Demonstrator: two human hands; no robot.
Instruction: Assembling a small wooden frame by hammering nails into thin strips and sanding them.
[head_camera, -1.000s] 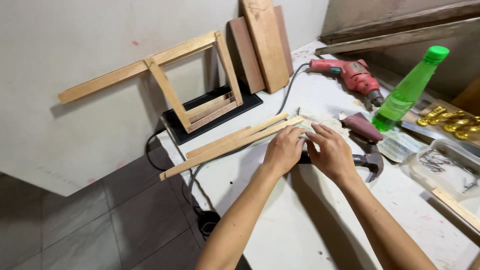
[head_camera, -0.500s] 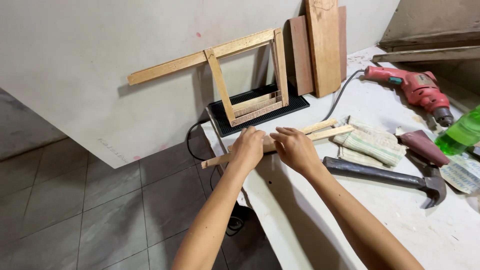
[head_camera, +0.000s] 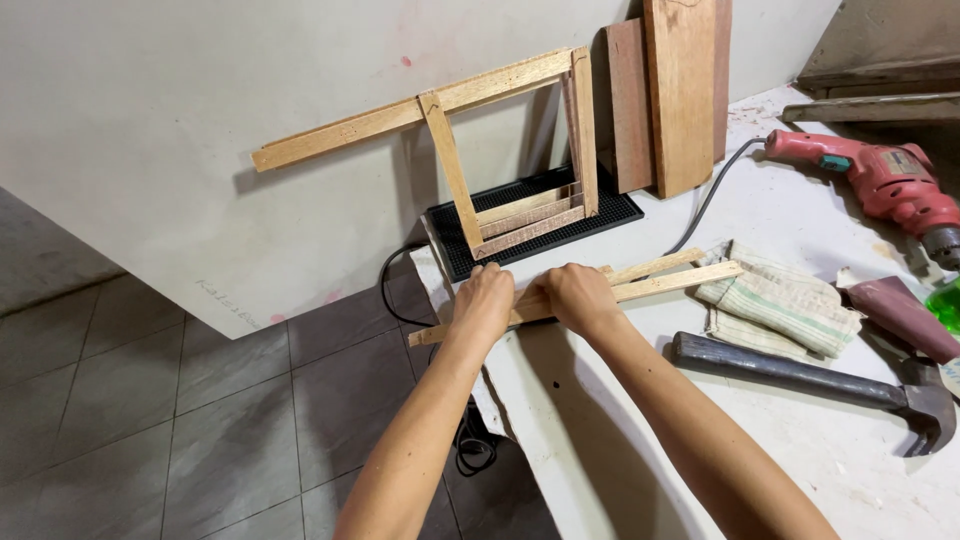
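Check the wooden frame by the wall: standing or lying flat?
Standing, tilted. The frame has its lower end on the black mat and its top leaning against the wall.

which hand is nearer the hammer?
Right. The right hand rests on the wooden strips, a short way left of the hammer handle; the left hand sits further left, at the table corner.

Grey tiled floor (head_camera: 150, 400), pale wall (head_camera: 200, 100)
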